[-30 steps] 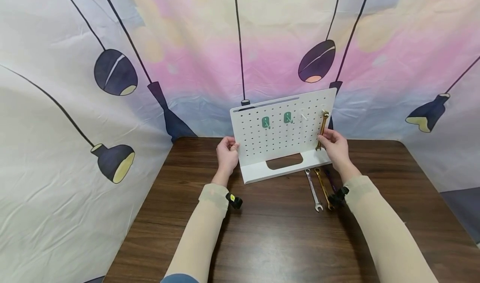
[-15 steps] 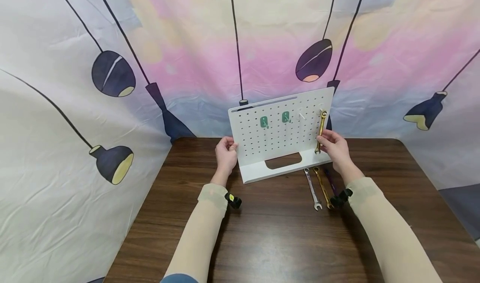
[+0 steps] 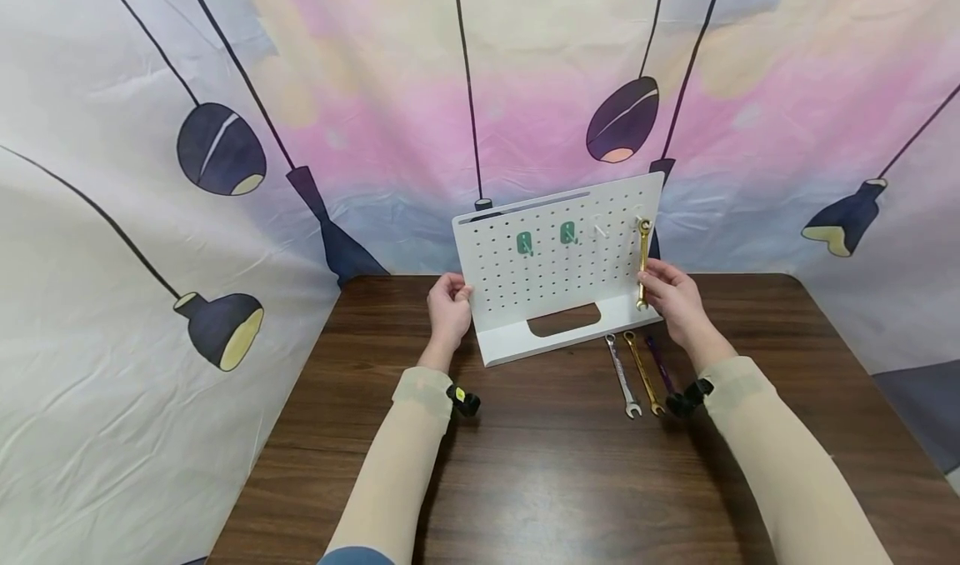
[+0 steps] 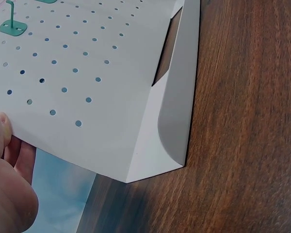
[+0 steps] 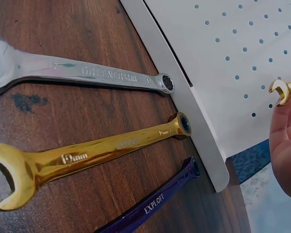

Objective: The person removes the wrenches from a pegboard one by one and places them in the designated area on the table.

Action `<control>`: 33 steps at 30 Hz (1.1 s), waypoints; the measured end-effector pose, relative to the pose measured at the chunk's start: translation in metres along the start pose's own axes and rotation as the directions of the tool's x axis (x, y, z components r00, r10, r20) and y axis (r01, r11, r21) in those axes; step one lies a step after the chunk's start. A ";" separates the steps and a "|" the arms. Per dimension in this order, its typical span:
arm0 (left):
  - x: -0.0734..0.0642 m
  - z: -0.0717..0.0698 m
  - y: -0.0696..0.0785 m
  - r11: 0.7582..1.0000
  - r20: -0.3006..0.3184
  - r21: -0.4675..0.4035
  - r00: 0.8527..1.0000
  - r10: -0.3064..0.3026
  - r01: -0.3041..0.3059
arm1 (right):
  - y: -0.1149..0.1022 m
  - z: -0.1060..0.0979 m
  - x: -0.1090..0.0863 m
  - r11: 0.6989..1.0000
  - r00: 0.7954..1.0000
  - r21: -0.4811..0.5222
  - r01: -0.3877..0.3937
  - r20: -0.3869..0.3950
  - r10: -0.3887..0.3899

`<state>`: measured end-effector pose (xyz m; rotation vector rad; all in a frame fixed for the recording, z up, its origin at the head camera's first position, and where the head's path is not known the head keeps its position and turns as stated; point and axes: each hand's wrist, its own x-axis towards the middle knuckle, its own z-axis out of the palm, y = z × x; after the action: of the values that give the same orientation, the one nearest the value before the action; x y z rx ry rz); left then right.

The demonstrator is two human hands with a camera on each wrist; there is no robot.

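A white pegboard stand (image 3: 547,286) rests on the table, slightly turned. My left hand (image 3: 450,311) pinches its left edge, the thumb at the front face in the left wrist view. At the right side of the board, my right hand (image 3: 675,298) pinches a gold combination wrench (image 3: 643,252) by its shaft. The wrench stands nearly vertical, ring end up at a clear hook (image 3: 639,213). Its open end points down near the board's base lip; the right wrist view shows this end (image 5: 281,91) just beyond my fingers.
On the table (image 3: 525,465), before the board's right end, lie a silver wrench (image 3: 622,377), another gold wrench (image 3: 643,373) and a purple wrench (image 3: 660,365). Two green hooks (image 3: 567,232) and a clear hook (image 3: 600,228) sit on the board. A printed cloth (image 3: 420,90) hangs behind.
The held wrench has gone from tilted to nearly upright, its lower end swinging to the right. My left hand keeps its grip on the board's edge. The view has shifted slightly.
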<state>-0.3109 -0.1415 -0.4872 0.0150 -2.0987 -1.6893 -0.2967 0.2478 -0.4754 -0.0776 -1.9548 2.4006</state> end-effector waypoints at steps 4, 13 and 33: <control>0.000 0.001 0.000 1.000 -0.005 -0.005 1.000 -0.001 0.001 | -0.001 -0.003 -0.002 1.000 1.000 0.028 -0.002 0.018 0.001; 0.001 0.002 -0.001 1.000 -0.004 -0.001 1.000 0.006 -0.006 | -0.004 -0.012 -0.009 0.998 0.998 0.056 -0.020 0.058 0.017; 0.000 0.000 -0.002 1.000 -0.007 -0.003 1.000 -0.016 0.016 | -0.015 -0.017 -0.017 0.997 0.996 0.073 -0.002 0.093 -0.005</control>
<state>-0.3115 -0.1417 -0.4887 0.0371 -2.0969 -1.6988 -0.2784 0.2664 -0.4643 0.0387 -1.8997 2.5158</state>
